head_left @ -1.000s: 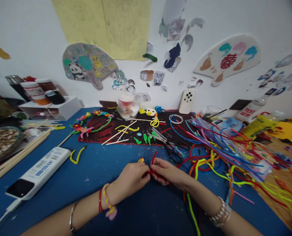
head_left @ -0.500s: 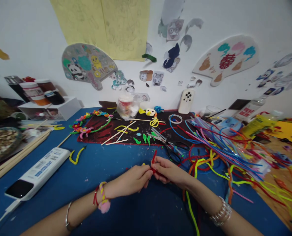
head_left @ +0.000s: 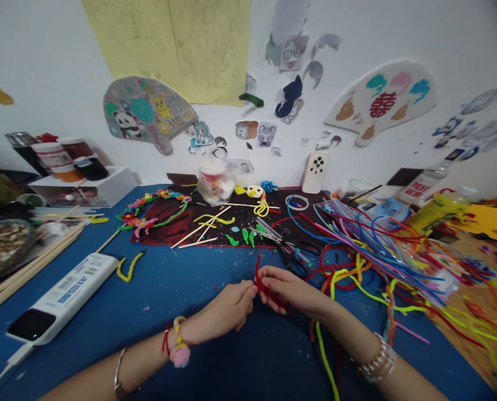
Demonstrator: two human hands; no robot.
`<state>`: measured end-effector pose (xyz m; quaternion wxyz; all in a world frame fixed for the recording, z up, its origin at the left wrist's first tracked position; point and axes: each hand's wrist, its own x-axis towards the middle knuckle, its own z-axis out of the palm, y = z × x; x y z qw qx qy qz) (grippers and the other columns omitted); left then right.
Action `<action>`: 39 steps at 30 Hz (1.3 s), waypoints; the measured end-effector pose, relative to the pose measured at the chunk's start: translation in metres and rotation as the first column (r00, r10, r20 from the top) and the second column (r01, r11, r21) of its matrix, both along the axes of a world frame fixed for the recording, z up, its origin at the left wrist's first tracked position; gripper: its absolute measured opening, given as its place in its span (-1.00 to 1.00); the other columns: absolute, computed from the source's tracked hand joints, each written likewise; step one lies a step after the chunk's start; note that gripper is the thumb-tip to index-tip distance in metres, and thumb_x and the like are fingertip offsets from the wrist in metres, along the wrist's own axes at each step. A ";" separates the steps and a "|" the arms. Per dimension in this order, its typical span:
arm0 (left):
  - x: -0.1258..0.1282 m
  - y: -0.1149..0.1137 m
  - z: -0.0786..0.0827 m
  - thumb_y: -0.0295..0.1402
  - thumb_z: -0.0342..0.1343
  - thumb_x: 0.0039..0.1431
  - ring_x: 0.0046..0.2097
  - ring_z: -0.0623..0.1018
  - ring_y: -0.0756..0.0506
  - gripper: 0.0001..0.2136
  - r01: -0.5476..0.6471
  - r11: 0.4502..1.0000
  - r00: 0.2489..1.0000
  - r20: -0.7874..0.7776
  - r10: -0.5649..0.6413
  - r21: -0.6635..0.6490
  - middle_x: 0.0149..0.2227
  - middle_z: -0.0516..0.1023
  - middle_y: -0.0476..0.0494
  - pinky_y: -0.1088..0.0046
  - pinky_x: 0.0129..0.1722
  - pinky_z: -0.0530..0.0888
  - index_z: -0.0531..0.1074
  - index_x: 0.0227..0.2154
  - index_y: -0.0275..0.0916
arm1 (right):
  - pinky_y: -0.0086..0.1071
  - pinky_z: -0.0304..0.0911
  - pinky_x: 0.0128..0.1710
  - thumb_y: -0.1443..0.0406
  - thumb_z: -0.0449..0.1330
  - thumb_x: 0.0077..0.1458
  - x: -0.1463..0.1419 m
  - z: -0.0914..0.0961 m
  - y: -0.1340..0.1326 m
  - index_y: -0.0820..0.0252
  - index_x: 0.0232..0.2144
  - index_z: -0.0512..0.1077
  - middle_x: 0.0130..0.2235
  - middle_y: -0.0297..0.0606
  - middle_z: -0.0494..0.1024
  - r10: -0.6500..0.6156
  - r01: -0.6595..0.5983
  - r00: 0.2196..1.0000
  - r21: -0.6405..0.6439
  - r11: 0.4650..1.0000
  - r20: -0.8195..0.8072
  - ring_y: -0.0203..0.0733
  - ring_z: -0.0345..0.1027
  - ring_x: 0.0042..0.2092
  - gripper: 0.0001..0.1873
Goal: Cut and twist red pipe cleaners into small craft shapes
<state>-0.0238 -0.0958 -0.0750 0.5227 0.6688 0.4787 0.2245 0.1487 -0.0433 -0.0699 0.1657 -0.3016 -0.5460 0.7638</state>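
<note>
My right hand (head_left: 288,287) pinches a red pipe cleaner (head_left: 259,281), whose end sticks up past the fingertips and whose lower length curls beneath them. My left hand (head_left: 229,306) is just left of it, fingers closed around a small yellow piece (head_left: 243,281), mostly hidden. The two hands nearly touch above the blue table (head_left: 198,356). A pink-and-yellow pipe-cleaner band (head_left: 178,342) circles my left wrist, and a beaded bracelet (head_left: 379,359) sits on my right.
Beyond my hands lie a dark red mat (head_left: 160,234) with craft sticks, black-handled scissors (head_left: 294,262), and a large heap of coloured pipe cleaners (head_left: 382,250) to the right. A white power strip (head_left: 71,295) and a yellow pipe-cleaner squiggle (head_left: 127,267) lie on the left.
My left hand has moved right, closer to my right hand, and the yellow piece has largely gone out of sight in its fingers. The red pipe cleaner's tip now stands slightly taller.
</note>
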 end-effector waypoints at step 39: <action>-0.005 0.005 0.000 -0.15 -0.34 0.27 -0.66 0.23 0.12 -0.65 -0.034 0.995 0.999 -0.030 0.037 0.090 -0.62 0.19 0.12 0.57 -0.60 0.22 0.16 -0.50 -0.24 | -0.37 0.34 -0.34 0.07 0.11 0.05 0.027 -0.003 0.021 0.31 -0.22 0.35 -0.38 -0.18 0.55 0.123 -0.150 0.978 0.153 0.977 0.170 -0.32 0.43 -0.42 -0.60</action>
